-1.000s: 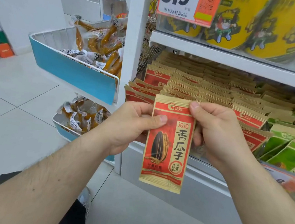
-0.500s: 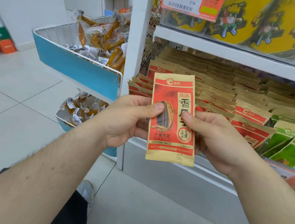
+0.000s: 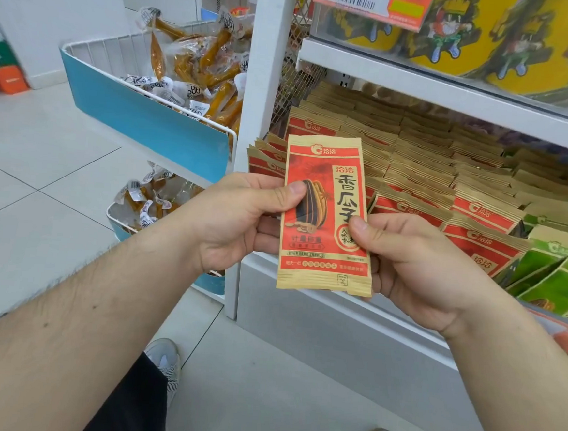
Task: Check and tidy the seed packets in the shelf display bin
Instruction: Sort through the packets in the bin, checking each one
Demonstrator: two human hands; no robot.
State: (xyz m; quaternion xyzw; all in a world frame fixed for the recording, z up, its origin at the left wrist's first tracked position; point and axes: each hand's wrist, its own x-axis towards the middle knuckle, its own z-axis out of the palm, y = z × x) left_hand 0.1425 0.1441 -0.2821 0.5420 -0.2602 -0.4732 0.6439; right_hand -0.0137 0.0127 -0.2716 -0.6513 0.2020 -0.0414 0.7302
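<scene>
One red seed packet (image 3: 326, 215) held upright, print facing the camera, in front of the shelf display bin (image 3: 336, 314). Left hand (image 3: 238, 218) pinches its left edge; right hand (image 3: 418, 263) pinches its right edge. Stocked packets (image 3: 415, 164) stand in rows behind.

Seed packet (image 3: 326, 215): red and kraft-tan, printed sunflower seed and black characters, sealed, flat, upright, front facing the camera, held in front of the display bin (image 3: 302, 305). Red packets (image 3: 414, 178) stand in overlapping rows inside; green packets (image 3: 556, 274) at the right end.
</scene>
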